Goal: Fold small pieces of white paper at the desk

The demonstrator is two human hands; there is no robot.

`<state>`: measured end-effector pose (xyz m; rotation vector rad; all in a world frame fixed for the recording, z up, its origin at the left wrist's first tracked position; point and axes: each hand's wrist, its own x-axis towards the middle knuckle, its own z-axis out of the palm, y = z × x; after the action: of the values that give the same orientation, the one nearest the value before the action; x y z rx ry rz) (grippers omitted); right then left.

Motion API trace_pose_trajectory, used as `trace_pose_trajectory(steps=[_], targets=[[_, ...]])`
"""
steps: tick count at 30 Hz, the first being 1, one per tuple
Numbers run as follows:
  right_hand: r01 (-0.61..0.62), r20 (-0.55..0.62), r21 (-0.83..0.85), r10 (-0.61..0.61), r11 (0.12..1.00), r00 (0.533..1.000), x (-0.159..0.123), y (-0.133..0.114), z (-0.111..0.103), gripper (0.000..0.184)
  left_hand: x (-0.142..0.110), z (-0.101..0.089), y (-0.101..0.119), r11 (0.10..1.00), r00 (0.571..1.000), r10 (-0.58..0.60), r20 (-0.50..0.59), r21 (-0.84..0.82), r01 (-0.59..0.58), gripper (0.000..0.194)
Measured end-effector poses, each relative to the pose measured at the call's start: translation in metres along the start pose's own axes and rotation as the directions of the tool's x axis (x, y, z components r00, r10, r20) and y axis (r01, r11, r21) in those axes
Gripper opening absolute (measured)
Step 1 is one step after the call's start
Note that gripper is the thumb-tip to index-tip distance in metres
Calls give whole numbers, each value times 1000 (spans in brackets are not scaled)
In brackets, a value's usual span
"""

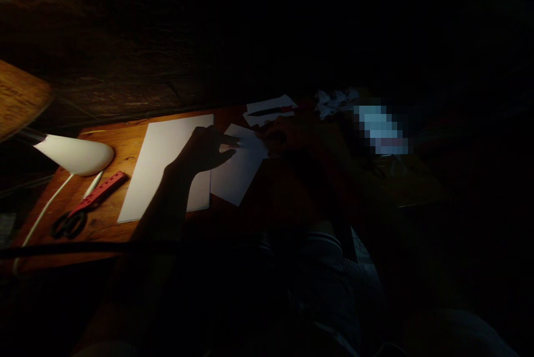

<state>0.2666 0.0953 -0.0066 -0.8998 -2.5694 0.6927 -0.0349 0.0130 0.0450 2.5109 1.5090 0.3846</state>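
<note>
The step in hand appears to be positioning or smoothing a small white sheet of paper (240,179) in the centre of the frame; whether it is already creased cannot be told. It lies tilted, its left part beside or over the right edge of a larger stack of white paper (144,173). My judgement is that the next move calls for 1 hand to steady the sheet while the other works its upper right edge.

The left hand (204,148) reaches in from the bottom of the frame, forearm slanting up across the stack, wrist bent so the fingers point right. Its thumb and forefinger stand apart with a visible gap, over the small sheet, gripping nothing that shows; contact with the paper cannot be confirmed. The right hand (281,135) is at the sheet's right edge, deep in shadow, fingers seemingly curled; whether it pinches the paper cannot be told.

At the left of the frame, a white desk lamp (77,155) lights the wooden table (129,134), with red-and-black scissors (100,193) below it. Upper centre, a slim dark tool with a red part (271,111) lies on more paper (265,103), and crumpled paper (334,102) sits to its right.
</note>
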Motion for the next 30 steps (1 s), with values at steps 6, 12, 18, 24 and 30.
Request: trace_pose_trajectory(steps=[6,12,18,24,30], targets=[[-36,4,4,36,999,999,-2,-5,-2,63,-2,-5,-12,998,1000,-27,-1,-50,27,23],[-49,11,-14,49,999,999,-2,-6,-3,62,-2,-1,-14,999,1000,0,-15,-51,-1,21],[-52,14,-41,53,998,999,-5,-13,-8,70,0,8,-4,1000,1000,-5,-24,5,5,28],[-55,-26,-35,54,998,998,-4,-11,-4,70,3,20,-2,999,999,-32,-23,13,32,34],[-99,-64,-73,95,992,993,-4,-20,-6,63,9,25,-7,986,994,-99,-47,-140,91,39]])
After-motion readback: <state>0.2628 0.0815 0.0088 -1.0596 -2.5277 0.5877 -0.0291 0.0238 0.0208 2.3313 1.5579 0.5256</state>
